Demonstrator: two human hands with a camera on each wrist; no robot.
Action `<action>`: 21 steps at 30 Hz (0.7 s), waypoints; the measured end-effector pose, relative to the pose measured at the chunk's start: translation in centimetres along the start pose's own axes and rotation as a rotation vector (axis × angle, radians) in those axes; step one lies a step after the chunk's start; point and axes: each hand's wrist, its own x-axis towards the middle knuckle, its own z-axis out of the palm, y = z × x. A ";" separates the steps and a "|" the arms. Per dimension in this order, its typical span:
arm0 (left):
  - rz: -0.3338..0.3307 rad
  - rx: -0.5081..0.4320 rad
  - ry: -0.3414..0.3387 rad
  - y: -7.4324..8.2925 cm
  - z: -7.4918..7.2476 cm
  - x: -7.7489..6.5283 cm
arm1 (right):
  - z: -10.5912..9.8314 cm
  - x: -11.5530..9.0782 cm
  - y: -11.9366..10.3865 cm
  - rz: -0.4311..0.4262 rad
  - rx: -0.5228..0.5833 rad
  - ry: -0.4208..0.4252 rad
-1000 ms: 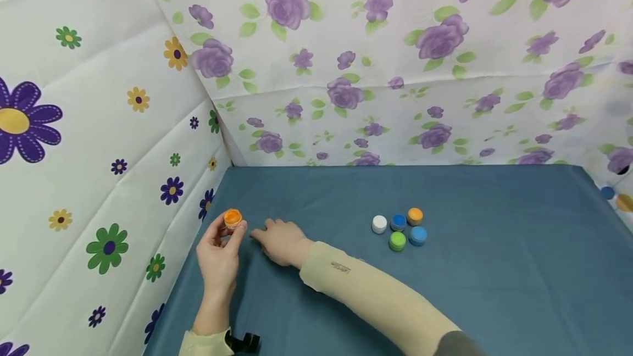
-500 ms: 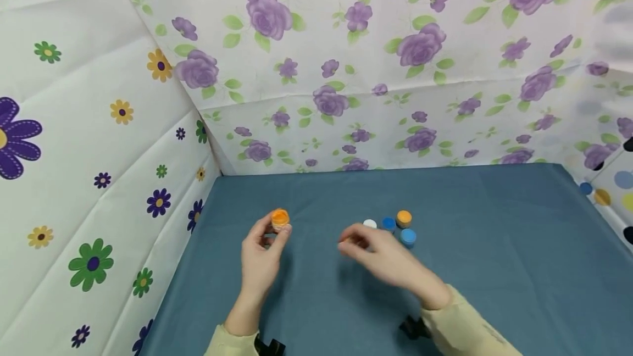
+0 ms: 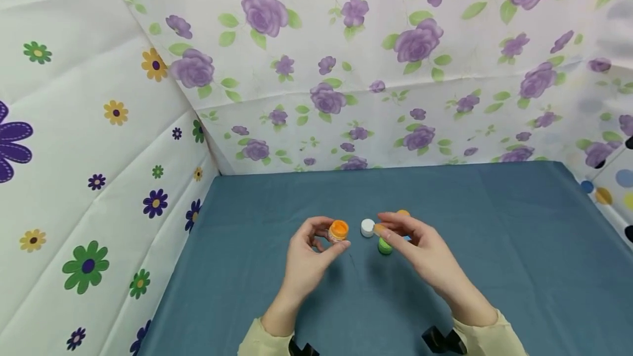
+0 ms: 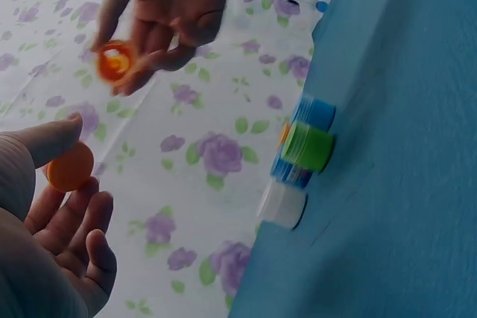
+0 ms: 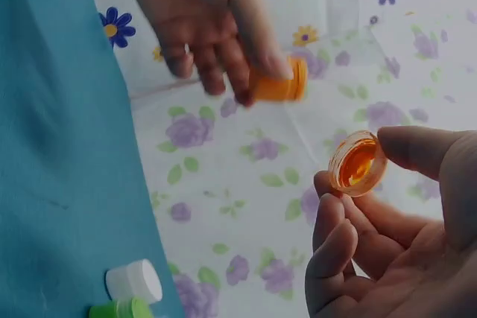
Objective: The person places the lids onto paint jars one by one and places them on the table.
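Note:
My left hand (image 3: 307,260) holds a small orange paint jar (image 3: 338,231) between thumb and fingers, its uncapped top showing bright orange paint. To the right, my right hand (image 3: 426,249) pinches a small round lid (image 5: 358,163) by its rim. The lid is clear at the edge, and orange paint coats its inside, which shows in both wrist views. Jar and lid are held apart above the table. Behind the right hand stand a white-capped jar (image 3: 367,228) and a green-capped jar (image 3: 385,246); an orange-capped jar (image 3: 403,212) peeks out above the fingers.
The left wrist view also shows a light blue jar (image 4: 318,112) and a darker blue jar (image 4: 292,173) in that group. A blue cloth (image 3: 494,246) covers the table. Flower-printed sheets (image 3: 296,81) rise along its back and left edges.
My right hand has lifted from the cloth at the left and swung right, now with the lid in its fingers. The left hand has carried the orange jar rightward toward it.

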 end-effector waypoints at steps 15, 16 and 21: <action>0.046 -0.022 -0.157 0.2 1.6 -0.2 | 1.4 0.5 -0.8 -0.194 -0.083 0.006; 0.046 -0.030 -0.166 0.2 1.7 -0.2 | 1.4 0.5 -0.8 -0.197 -0.089 0.011; 0.041 -0.077 -0.186 0.1 1.8 -0.4 | 1.5 0.3 -0.4 -0.205 -0.128 -0.009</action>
